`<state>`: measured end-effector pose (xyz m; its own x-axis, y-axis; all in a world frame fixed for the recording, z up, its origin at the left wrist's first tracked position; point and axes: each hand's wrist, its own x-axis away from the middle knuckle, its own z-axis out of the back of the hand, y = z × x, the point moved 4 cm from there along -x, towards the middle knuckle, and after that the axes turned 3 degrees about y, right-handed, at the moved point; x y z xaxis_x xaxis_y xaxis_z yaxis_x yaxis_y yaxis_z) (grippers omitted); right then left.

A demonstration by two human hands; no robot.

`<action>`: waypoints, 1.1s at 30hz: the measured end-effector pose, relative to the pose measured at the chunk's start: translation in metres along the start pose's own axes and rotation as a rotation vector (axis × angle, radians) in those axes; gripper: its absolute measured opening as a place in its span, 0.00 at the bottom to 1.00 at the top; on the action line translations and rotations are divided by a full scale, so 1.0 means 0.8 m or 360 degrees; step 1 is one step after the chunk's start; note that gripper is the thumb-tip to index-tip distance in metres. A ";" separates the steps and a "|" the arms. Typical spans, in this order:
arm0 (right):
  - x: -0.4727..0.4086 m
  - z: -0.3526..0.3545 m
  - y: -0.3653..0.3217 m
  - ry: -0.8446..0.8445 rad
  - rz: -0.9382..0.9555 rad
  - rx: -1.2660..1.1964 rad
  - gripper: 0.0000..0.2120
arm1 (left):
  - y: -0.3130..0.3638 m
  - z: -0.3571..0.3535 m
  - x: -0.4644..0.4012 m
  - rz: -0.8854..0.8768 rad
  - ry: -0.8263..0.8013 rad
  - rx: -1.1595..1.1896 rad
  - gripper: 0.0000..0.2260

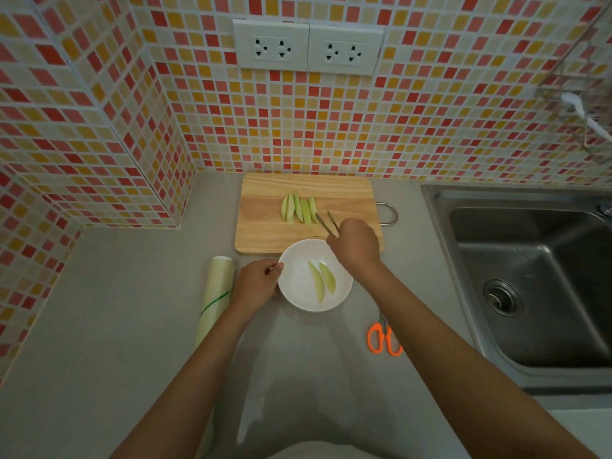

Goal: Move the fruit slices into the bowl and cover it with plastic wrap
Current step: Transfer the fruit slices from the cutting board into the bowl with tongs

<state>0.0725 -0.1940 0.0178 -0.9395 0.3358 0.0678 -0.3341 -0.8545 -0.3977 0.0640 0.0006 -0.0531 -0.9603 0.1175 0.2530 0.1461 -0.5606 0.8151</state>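
bowl [299, 283] on surface, two fruit slices [322, 281] inside | five slices [299, 208] on cutting board [265, 233] behind bowl | left hand [256, 283] gripping bowl rim | right hand [354, 243] clasping tongs [328, 221], tips apart beside board slices | plastic wrap roll [215, 293] left of bowl

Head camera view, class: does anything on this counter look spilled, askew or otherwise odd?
Nothing stands out. Green fruit slices lie in a neat row on the wooden cutting board, two more sit inside the round white bowl, and the roll of plastic wrap and orange-handled scissors lie flat on the grey counter.
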 end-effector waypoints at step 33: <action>0.036 0.013 -0.004 0.0017 0.0038 -0.0053 0.17 | 0.004 0.002 0.001 -0.0027 0.0023 -0.0012 0.12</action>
<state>0.0457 -0.1858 0.0305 -0.9463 0.3196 0.0481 -0.3085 -0.8487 -0.4297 0.0642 0.0000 -0.0492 -0.9660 0.1152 0.2315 0.1280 -0.5650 0.8151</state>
